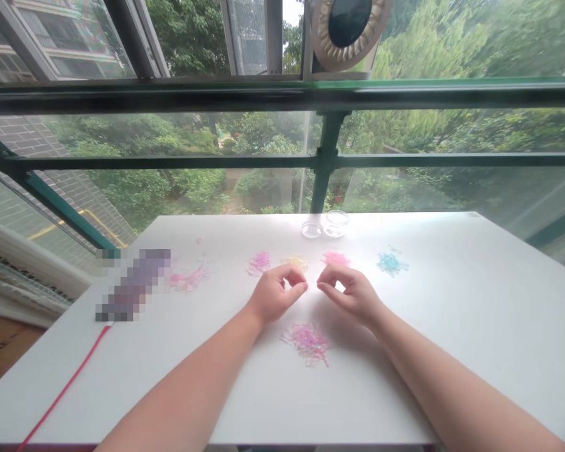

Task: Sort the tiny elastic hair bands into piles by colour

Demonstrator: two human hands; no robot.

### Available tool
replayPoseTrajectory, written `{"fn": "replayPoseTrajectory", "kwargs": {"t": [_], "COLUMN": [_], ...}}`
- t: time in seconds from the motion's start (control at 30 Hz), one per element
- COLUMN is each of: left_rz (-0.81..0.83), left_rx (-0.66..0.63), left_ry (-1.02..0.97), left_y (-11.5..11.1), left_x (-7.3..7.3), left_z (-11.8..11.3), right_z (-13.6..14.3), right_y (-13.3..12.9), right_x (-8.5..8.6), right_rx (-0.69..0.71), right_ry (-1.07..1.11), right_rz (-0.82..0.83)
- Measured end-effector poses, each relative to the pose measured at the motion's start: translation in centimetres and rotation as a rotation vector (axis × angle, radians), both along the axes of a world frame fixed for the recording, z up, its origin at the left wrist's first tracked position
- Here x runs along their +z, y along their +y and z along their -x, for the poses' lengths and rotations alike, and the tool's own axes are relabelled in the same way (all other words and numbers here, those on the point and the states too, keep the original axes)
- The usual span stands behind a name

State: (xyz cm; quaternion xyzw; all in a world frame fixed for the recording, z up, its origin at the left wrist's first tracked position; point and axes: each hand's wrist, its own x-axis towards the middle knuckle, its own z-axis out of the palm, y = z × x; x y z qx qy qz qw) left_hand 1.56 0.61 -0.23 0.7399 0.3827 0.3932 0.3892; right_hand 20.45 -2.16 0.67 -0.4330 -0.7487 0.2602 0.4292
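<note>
My left hand (279, 292) and my right hand (349, 290) are side by side over the white table, a small gap between them. Each has thumb and fingertips pinched together; anything held there is too small to name. Just beyond them lie a purple pile (259, 263), a yellow pile (295, 262) and a bright pink pile (335, 258) of small thin pieces. A mixed pink and purple pile (307, 342) is below the hands, nearer the front edge. To the right is a blue pile (392, 262), to the left a pale pink one (188, 278).
Two clear round containers, one low (311, 231) and one taller (336, 224), stand at the back edge of the table (475, 326). A blurred-out dark object (134, 285) with a red cable (68, 384) lies at the left. Behind are a green railing (207, 163) and windows.
</note>
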Motion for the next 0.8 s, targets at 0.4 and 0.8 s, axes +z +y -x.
{"fn": "replayPoseTrajectory", "kwargs": {"t": [0.4, 0.8], "left_rz": [-0.042, -0.139], "left_rx": [-0.001, 0.024], "left_ry": [0.077, 0.087], "left_y": [-0.3, -0.23], "left_x": [0.11, -0.15], "left_z": [0.06, 0.15], "right_z": [0.77, 0.89], "right_y": [-0.04, -0.17], "right_x": [-0.78, -0.33], "right_rx": [0.035, 0.055], "right_ry": [-0.067, 0.007], "right_rz": [0.041, 0.106]}}
